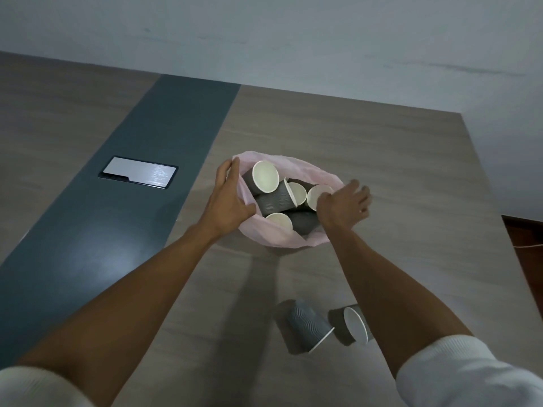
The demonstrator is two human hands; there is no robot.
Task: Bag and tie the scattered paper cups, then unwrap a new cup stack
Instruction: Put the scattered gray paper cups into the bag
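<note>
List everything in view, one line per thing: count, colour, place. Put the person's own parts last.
pink bag: one, pale pink plastic, mouth open, middle of the table.
cups in the bag: at least five visible, grey ribbed outside, white inside, jumbled in the bag.
loose cups: two, grey with white insides, lying on their sides on the table near the person, by the right forearm.
table: one, light wood grain, with a dark grey strip down its left part.
cover plate: one, silvery, set in the dark strip.
wall: pale grey, behind the table.
left hand: on the bag's left rim.
right hand: at the bag's right rim.
sleeves: two, white, pushed up.
</note>
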